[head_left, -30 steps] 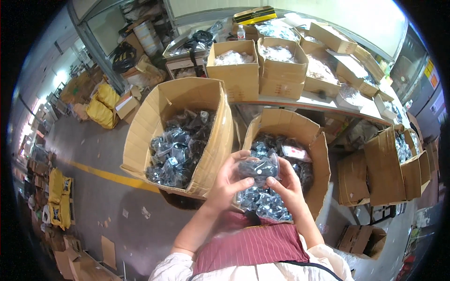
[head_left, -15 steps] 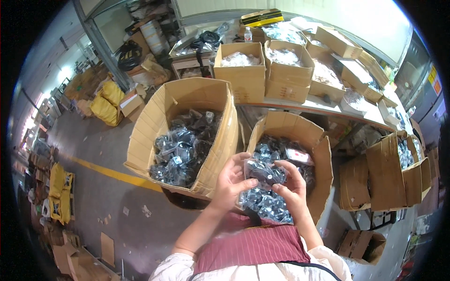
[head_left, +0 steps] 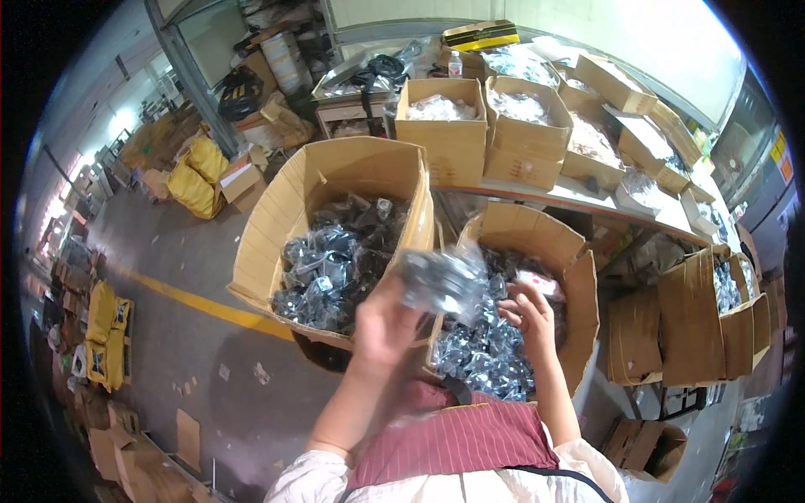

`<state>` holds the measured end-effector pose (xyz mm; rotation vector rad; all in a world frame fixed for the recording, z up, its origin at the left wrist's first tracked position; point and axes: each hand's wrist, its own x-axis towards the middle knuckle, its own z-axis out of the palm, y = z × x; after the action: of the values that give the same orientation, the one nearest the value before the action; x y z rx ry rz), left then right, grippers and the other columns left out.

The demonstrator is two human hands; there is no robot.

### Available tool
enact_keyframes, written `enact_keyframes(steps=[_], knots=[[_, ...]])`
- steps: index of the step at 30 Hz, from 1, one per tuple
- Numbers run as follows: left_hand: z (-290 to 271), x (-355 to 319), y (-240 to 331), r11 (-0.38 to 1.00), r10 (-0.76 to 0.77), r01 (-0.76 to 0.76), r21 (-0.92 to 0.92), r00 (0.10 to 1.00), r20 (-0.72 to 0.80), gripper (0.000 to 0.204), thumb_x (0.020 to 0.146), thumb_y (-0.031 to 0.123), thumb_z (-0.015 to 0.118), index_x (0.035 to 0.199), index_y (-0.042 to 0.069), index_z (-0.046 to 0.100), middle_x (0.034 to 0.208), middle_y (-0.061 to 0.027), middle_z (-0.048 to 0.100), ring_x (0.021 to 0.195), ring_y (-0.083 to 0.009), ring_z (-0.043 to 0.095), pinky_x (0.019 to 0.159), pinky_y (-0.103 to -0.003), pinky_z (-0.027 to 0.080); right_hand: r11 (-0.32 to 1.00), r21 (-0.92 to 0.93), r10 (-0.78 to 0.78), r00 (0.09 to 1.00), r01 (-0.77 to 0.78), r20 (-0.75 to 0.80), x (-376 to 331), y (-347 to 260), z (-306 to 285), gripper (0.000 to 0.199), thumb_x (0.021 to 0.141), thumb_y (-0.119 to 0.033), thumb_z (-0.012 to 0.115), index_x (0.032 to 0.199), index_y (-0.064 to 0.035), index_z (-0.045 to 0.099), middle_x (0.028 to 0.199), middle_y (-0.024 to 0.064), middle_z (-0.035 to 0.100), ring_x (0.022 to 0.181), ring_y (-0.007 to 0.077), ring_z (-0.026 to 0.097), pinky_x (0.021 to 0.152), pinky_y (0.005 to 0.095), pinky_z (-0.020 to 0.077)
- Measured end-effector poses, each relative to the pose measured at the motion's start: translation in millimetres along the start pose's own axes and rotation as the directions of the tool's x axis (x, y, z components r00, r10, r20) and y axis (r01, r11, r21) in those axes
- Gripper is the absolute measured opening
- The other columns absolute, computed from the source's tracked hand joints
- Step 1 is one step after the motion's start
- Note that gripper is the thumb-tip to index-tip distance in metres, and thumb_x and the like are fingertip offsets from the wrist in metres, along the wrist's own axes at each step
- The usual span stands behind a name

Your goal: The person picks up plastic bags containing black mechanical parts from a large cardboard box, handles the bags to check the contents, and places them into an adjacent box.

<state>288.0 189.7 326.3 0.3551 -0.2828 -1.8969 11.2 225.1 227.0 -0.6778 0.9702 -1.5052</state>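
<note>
My left hand, smeared by motion, grips a clear plastic bag with dark parts inside. The bag is above the near edge between two large open cartons; what exactly it contains is too blurred to tell. My right hand is apart from the bag, its fingers spread and bent, with nothing in them. Below it is the right carton, filled with similar bagged dark parts and a white-and-red packet. The left carton holds more bagged dark parts.
Behind the cartons runs a bench with several open boxes of clear-bagged items and a bottle. More cartons stand at the right. Yellow sacks and a yellow floor line lie to the left.
The bag was between both hands; my right hand has let go and opened. My left hand has swung the bag left and up toward the left carton.
</note>
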Motion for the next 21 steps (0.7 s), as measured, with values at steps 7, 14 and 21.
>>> enact_keyframes(steps=[7,14,21], knots=[[-5,17,28,0.891,-0.198,0.299,-0.343,0.933,0.301,0.046,0.108,0.026,0.036,0.139,-0.005,0.049,0.138,-0.0191,0.057,0.111,-0.0306,0.067,0.085,-0.039,0.060,-0.313,-0.891,0.405,0.802,-0.329,-0.439,-17,239,-300,0.098,0.077,-0.052,0.077,0.151,-0.0045,0.034,0.161,0.0297,0.007,0.138,0.0488,0.040,0.114,0.0485,0.0377],[-13,-14,-1,0.923,-0.263,0.268,0.277,0.963,-0.055,0.031,0.100,0.011,0.051,0.129,0.002,0.056,0.116,-0.0085,0.067,0.094,-0.0179,0.066,0.078,-0.029,0.053,-0.470,-0.883,0.478,0.843,0.008,-0.247,-10,192,-220,0.075,0.076,-0.051,0.076,0.137,-0.0140,0.052,0.148,0.0254,0.040,0.140,0.0421,0.039,0.118,0.0549,0.0252],[-16,-18,-12,0.858,-0.171,0.258,0.444,0.959,-0.227,0.029,0.097,0.008,0.054,0.125,0.004,0.057,0.118,-0.0068,0.066,0.096,-0.0155,0.065,0.080,-0.027,0.052,-0.494,-0.848,0.405,0.811,-0.194,-0.422,1,185,-235,0.092,0.071,-0.032,0.084,0.150,-0.0287,0.036,0.156,0.0175,0.028,0.144,0.0448,0.024,0.109,0.0624,0.0372]])
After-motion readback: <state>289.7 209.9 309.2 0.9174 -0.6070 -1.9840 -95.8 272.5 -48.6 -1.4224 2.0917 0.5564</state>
